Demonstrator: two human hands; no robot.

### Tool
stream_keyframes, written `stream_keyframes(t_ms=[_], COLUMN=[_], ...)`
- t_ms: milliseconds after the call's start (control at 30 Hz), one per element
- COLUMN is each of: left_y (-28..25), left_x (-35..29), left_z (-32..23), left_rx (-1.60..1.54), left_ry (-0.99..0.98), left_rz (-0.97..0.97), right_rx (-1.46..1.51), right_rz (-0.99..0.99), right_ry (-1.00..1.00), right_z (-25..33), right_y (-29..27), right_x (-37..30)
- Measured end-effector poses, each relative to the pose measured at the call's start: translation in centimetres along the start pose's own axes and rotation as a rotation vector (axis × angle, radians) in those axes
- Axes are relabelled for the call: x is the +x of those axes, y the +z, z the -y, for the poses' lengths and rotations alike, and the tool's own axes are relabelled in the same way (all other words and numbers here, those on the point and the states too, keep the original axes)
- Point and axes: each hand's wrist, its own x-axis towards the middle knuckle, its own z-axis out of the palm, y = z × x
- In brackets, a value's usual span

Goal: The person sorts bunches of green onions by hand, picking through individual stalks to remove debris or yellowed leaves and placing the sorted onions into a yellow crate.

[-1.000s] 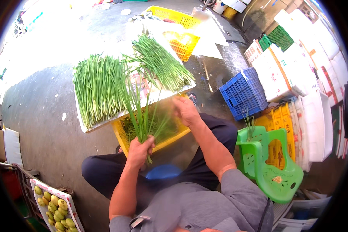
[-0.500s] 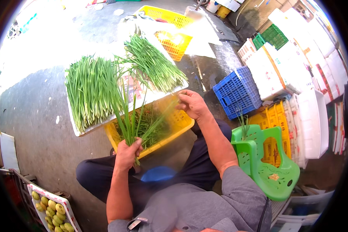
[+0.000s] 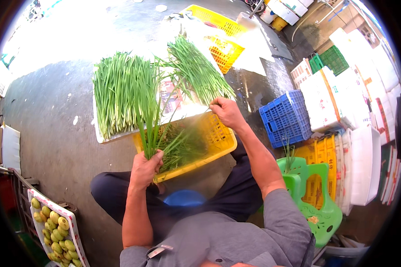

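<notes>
Green stalks gripped in the left hand above a yellow crate

Clock hours run from the middle of the view. At 8 o'clock the left hand (image 3: 147,168) is clamped around the lower ends of a loose bunch of green stalks (image 3: 150,135), which fans upward over the near-left side of the yellow crate (image 3: 220,133). At 2 o'clock the right hand (image 3: 228,112) has thumb and fingertips together; whether they pinch anything, I cannot tell. Loose greens (image 3: 182,147) lie inside the crate. On a white board (image 3: 196,108) rest two piles: the left pile (image 3: 120,95) at 10 o'clock, the right pile (image 3: 200,73) at 12. A blue crate (image 3: 286,118) stands toward 3 o'clock.
</notes>
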Motion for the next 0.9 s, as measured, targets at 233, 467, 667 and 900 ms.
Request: stream_keyframes(t_ms=[233,467,667,900], left_y=[-1.1,-2.5,-2.5,-2.2], left_x=[-0.1,-0.5,-1.0,-1.0], left_z=[-0.2,-0.6,-1.4,-1.6], left_rx=[-0.038,-0.152,-0.543,-0.587], left_ry=[0.034,0.054,0.103,0.124], left_rz=[-0.051,-0.123,-0.102,-0.114], right_rx=[0.802,-0.017,-0.927,-0.783], right_rz=[0.073,0.019,0.273,0.177], right_ry=[0.468,0.171,0.152,0.179], right_z=[1.4,-3.8,-0.2,3.3], right_y=[3.2,4.2,7.5,6.6], right_x=[5.2,6.8,7.0,6.2])
